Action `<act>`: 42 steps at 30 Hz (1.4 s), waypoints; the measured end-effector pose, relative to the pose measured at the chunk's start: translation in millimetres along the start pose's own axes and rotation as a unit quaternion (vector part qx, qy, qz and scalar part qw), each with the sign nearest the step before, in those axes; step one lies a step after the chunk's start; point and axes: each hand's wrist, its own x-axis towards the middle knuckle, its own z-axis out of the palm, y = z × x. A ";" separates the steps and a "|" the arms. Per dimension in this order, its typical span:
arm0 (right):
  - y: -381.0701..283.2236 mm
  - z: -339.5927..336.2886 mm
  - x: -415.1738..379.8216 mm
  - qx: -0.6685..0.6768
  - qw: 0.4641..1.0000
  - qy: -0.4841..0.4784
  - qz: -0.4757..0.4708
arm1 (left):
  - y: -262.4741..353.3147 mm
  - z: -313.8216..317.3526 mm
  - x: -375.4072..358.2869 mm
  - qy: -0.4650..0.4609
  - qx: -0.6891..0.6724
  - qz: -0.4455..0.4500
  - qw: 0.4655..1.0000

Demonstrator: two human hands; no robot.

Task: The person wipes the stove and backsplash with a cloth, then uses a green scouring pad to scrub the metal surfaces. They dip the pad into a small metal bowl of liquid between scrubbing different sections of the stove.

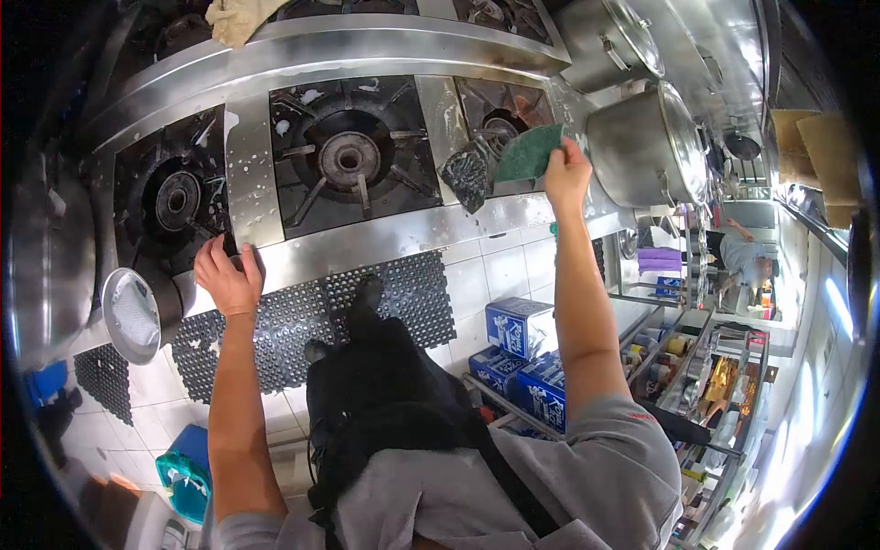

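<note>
My right hand (568, 174) pinches the right end of a green scouring pad (530, 153), held over the right burner of the steel stove (367, 229). Just left of the pad, a dark, wet crumpled scrubber (467, 176) lies on the stove between the middle and right burners. My left hand (229, 277) rests on the stove's front edge by the left burner (177, 194), fingers apart and holding nothing. Beside it is a metal pot (169, 307) with whitish contents. White suds spot the steel around the middle burner (349, 159).
Large lidded pots (632, 147) stand at the stove's right end. A beige cloth (240, 18) lies on the raised back section. Black perforated mats (266, 344) cover the floor, with blue boxes (519, 327) to the right. Another person (741, 252) is far off at right.
</note>
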 end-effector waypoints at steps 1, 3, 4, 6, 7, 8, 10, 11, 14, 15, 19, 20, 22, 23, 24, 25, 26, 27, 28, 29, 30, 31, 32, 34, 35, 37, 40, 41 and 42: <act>-3.7 2.4 1.4 -0.079 0.993 0.046 -0.070 | 0.2 -0.2 -0.7 0.000 0.001 -0.003 1.000; -15.5 8.6 2.8 -0.072 0.993 0.048 -0.074 | 0.7 0.5 0.4 0.005 0.004 -0.003 1.000; -20.2 13.2 4.1 -0.069 0.993 0.046 -0.079 | 0.9 0.6 -0.2 0.013 0.008 -0.003 1.000; -20.0 22.7 7.8 -0.095 0.993 0.011 -0.067 | 1.0 0.8 0.2 0.020 0.014 -0.002 1.000; -19.8 25.2 6.3 -0.125 0.991 -0.024 -0.052 | 1.8 -0.3 0.1 0.028 0.011 0.005 1.000; -19.4 23.7 2.4 -0.096 0.993 -0.047 -0.041 | 2.8 -2.4 0.6 0.037 0.008 0.012 0.999; 2.8 22.5 -7.7 -0.070 0.996 -0.059 -0.025 | 5.9 -5.0 -1.6 0.053 0.015 0.010 0.998; 17.8 21.8 -13.6 -0.047 0.996 -0.069 -0.008 | 8.0 -4.3 -2.1 0.067 0.018 0.010 0.998; 38.3 10.2 -57.9 0.096 0.988 -0.065 0.100 | 35.4 19.4 2.0 0.062 -0.077 0.054 0.994; 45.2 9.2 -74.3 0.148 0.972 -0.065 0.168 | 91.4 10.8 17.8 0.021 -0.144 0.100 0.984; 57.7 -0.1 -120.3 0.124 0.949 -0.091 0.276 | 262.4 46.3 58.3 -0.112 -0.214 0.222 0.945; 57.9 -3.1 -126.7 0.149 0.938 -0.101 0.295 | 291.6 67.3 62.3 -0.151 -0.185 0.219 0.946; 65.4 -9.0 -136.5 0.168 0.927 -0.106 0.317 | 338.3 109.5 70.5 -0.250 -0.119 0.189 0.942; 69.0 -12.1 -138.3 0.185 0.921 -0.106 0.325 | 358.8 125.2 76.6 -0.314 -0.076 0.140 0.936; 78.1 -10.3 -141.2 0.194 0.917 -0.098 0.333 | 373.6 134.2 85.2 -0.350 -0.079 0.115 0.926; 87.0 -8.7 -144.6 0.251 0.899 -0.081 0.349 | 385.4 140.7 88.1 -0.387 -0.082 0.087 0.914; 95.9 -8.8 -148.5 0.306 0.878 -0.063 0.362 | 391.9 144.0 86.1 -0.391 -0.076 0.098 0.912; 95.4 -13.2 -149.9 0.310 0.873 -0.056 0.371 | 393.4 148.2 83.4 -0.351 -0.089 0.140 0.921; 87.2 -20.1 -146.2 0.318 0.864 -0.058 0.386 | 393.9 151.2 81.9 -0.310 -0.103 0.180 0.928; 83.6 -25.3 -141.9 0.327 0.856 -0.062 0.396 | 394.2 153.2 83.3 -0.312 -0.100 0.187 0.926; 90.7 -24.2 -141.2 0.318 0.856 -0.094 0.396 | 393.0 155.0 86.6 -0.404 -0.168 0.148 0.887; 94.7 -24.1 -139.9 0.322 0.855 -0.091 0.396 | 394.9 149.5 91.3 -0.488 -0.233 0.106 0.835; 97.8 -22.7 -138.5 0.312 0.863 -0.105 0.384 | 390.5 139.7 91.1 -0.447 -0.278 0.141 0.838; 95.1 -20.4 -135.2 0.306 0.866 -0.119 0.377 | 388.7 109.8 97.0 -0.484 -0.370 0.064 0.790; 92.2 -20.4 -130.9 0.367 0.840 -0.134 0.376 | 387.1 96.4 99.6 -0.511 -0.460 -0.020 0.726; 83.4 -16.7 -121.7 0.429 0.810 -0.149 0.370 | 386.0 78.7 104.8 -0.518 -0.476 -0.032 0.710; 45.0 -15.2 -107.8 0.390 0.831 -0.235 0.319 | 387.0 54.6 103.1 -0.470 -0.539 -0.066 0.696; 46.4 -7.6 -106.5 0.394 0.830 -0.234 0.318 | 385.6 51.4 101.8 -0.470 -0.537 -0.063 0.698; 47.2 1.0 -103.6 0.450 0.792 -0.244 0.332 | 383.8 48.1 100.8 -0.448 -0.577 -0.052 0.682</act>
